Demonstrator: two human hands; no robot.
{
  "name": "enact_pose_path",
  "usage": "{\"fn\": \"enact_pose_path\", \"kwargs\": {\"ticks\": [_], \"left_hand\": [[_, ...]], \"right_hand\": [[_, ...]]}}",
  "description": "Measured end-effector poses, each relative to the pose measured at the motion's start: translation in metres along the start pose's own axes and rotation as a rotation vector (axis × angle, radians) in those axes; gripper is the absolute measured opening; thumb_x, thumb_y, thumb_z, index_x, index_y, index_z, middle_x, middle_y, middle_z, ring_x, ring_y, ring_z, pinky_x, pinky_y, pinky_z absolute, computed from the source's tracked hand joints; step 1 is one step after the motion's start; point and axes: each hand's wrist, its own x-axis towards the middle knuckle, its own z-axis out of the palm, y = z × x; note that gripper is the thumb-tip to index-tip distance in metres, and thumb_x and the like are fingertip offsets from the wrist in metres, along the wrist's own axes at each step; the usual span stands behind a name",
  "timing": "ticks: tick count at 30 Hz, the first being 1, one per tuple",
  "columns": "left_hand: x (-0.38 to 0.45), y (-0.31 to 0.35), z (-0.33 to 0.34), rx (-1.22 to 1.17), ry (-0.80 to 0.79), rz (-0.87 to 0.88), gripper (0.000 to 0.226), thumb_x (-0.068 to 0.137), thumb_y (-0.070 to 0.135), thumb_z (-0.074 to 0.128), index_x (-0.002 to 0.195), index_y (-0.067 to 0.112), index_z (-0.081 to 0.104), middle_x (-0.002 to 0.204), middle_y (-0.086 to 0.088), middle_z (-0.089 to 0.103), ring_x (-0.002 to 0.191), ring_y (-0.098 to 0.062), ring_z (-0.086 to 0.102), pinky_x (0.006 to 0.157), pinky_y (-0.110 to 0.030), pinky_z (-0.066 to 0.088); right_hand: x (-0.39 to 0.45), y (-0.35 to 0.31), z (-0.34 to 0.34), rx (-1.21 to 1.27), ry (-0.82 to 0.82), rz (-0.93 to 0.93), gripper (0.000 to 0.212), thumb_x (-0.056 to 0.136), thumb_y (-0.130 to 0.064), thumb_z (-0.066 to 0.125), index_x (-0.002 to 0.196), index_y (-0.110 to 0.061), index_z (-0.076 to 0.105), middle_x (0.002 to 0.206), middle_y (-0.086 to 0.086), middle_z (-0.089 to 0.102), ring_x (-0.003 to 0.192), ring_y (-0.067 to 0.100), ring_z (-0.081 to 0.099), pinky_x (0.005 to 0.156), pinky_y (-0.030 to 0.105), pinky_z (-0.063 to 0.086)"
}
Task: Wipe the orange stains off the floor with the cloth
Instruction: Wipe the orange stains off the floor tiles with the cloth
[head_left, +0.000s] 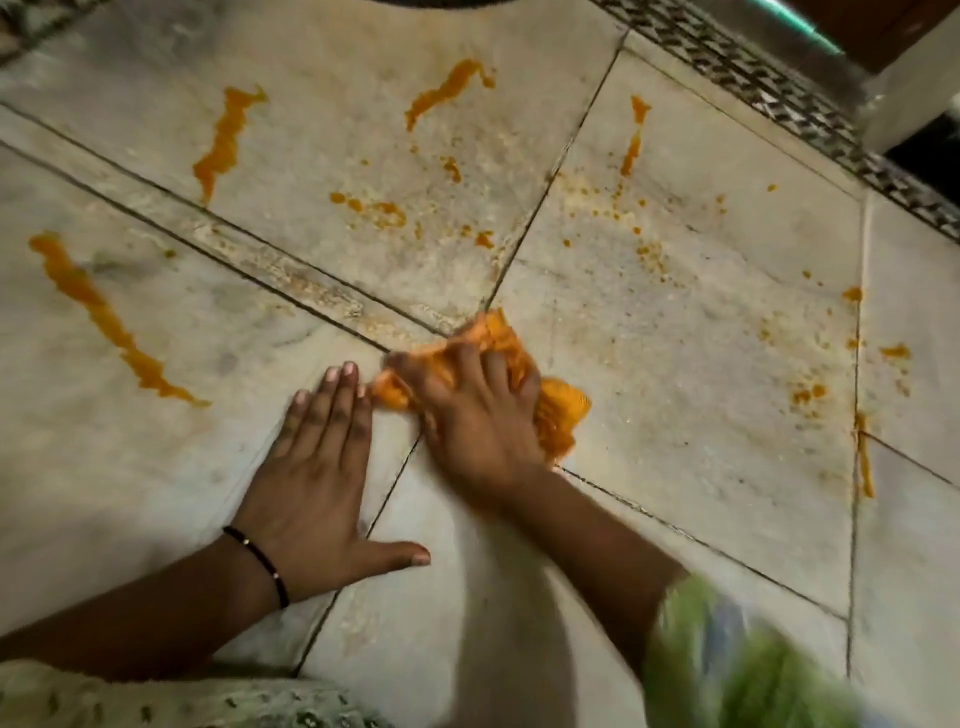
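My right hand (472, 415) presses down on a crumpled orange cloth (563, 402) on the pale marble floor (675, 332), fingers curled over the fabric and blurred by motion. My left hand (322, 467) lies flat on the floor just left of the cloth, fingers straight, thumb spread. Thick orange stains remain at the far left (104, 317), upper left (226, 140), top centre (447, 88) and upper right (634, 135). Smaller orange spots and smears (379, 210) dot the tiles around them, and a thin streak (862, 457) runs along a joint at right.
A patterned dark border strip (810, 119) runs diagonally along the upper right, next to a white wall base (909, 104). Dark grout lines cross the tiles. My sleeves show at the bottom edge.
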Motion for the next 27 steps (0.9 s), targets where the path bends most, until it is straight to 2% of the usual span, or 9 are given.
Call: {"fn": "enact_pose_path", "kwargs": {"ticks": [4,7,9,12,14,16,18,22,27], "left_hand": [[0.0,-0.003,0.002,0.004,-0.005,-0.01,0.139,0.059,0.098,0.028,0.145,-0.011,0.019,0.155,-0.027,0.011,0.145,-0.037,0.011,0.113,-0.051,0.012],[0.0,0.0,0.001,-0.005,-0.026,0.0,0.139,0.059,0.099,0.029,0.145,-0.01,0.019,0.156,-0.027,0.01,0.145,-0.037,0.01,0.113,-0.051,0.013],[-0.001,0.001,0.001,0.006,-0.025,-0.015,0.138,0.06,0.098,0.028,0.144,-0.011,0.021,0.155,-0.028,0.011,0.145,-0.038,0.011,0.113,-0.052,0.013],[0.0,0.004,-0.003,-0.002,-0.031,-0.017,0.136,0.062,0.096,0.028,0.143,-0.012,0.022,0.154,-0.029,0.012,0.145,-0.039,0.01,0.113,-0.052,0.012],[0.0,0.003,-0.003,-0.004,-0.04,-0.019,0.135,0.062,0.096,0.027,0.143,-0.012,0.023,0.154,-0.03,0.012,0.144,-0.038,0.01,0.114,-0.051,0.011],[0.0,0.002,-0.003,0.01,-0.034,-0.024,0.135,0.062,0.096,0.026,0.143,-0.012,0.023,0.154,-0.03,0.013,0.144,-0.038,0.011,0.114,-0.05,0.01],[-0.001,0.002,-0.002,0.023,-0.031,-0.018,0.135,0.062,0.096,0.025,0.143,-0.011,0.023,0.154,-0.029,0.013,0.144,-0.037,0.011,0.114,-0.048,0.01],[-0.002,-0.001,-0.001,0.032,-0.021,-0.007,0.137,0.061,0.097,0.026,0.144,-0.011,0.02,0.155,-0.028,0.011,0.145,-0.037,0.01,0.116,-0.047,0.008],[-0.001,0.002,-0.003,0.032,-0.021,-0.018,0.137,0.061,0.097,0.025,0.144,-0.012,0.02,0.154,-0.029,0.01,0.145,-0.037,0.009,0.116,-0.048,0.007]], "right_hand": [[0.038,0.078,-0.006,0.02,0.027,0.321,0.046,0.099,-0.046,0.03,0.144,-0.051,0.022,0.149,0.012,0.024,0.134,0.031,0.018,0.105,0.061,0.012],[-0.037,0.107,-0.011,0.03,0.082,0.556,0.051,0.093,-0.052,0.022,0.144,-0.05,0.022,0.144,0.015,0.028,0.129,0.034,0.024,0.103,0.063,0.019],[-0.098,0.078,-0.005,0.052,0.057,0.675,0.057,0.088,-0.054,0.018,0.145,-0.049,0.021,0.142,0.015,0.028,0.126,0.033,0.024,0.101,0.063,0.019],[-0.124,0.005,0.01,0.079,0.0,0.647,0.058,0.085,-0.048,0.037,0.143,-0.045,0.029,0.127,0.01,0.036,0.112,0.03,0.032,0.096,0.062,0.019],[-0.098,-0.026,0.014,0.008,0.062,0.498,0.059,0.086,-0.044,0.049,0.142,-0.046,0.029,0.122,0.006,0.035,0.11,0.029,0.033,0.096,0.057,0.013],[-0.054,-0.027,0.003,0.094,0.037,0.314,0.057,0.095,-0.043,0.039,0.145,-0.048,0.014,0.134,0.007,0.025,0.123,0.028,0.02,0.103,0.058,0.003],[-0.014,-0.006,-0.004,0.146,-0.008,0.264,0.052,0.099,-0.044,0.029,0.146,-0.048,0.008,0.145,0.011,0.018,0.13,0.029,0.011,0.106,0.061,0.0],[0.027,0.071,-0.008,0.072,0.074,0.437,0.048,0.098,-0.046,0.03,0.146,-0.046,0.023,0.145,0.016,0.026,0.132,0.033,0.021,0.104,0.062,0.013],[-0.077,0.111,-0.01,0.142,0.129,0.761,0.053,0.092,-0.051,0.025,0.145,-0.047,0.022,0.142,0.017,0.028,0.131,0.036,0.022,0.103,0.067,0.015]]}}
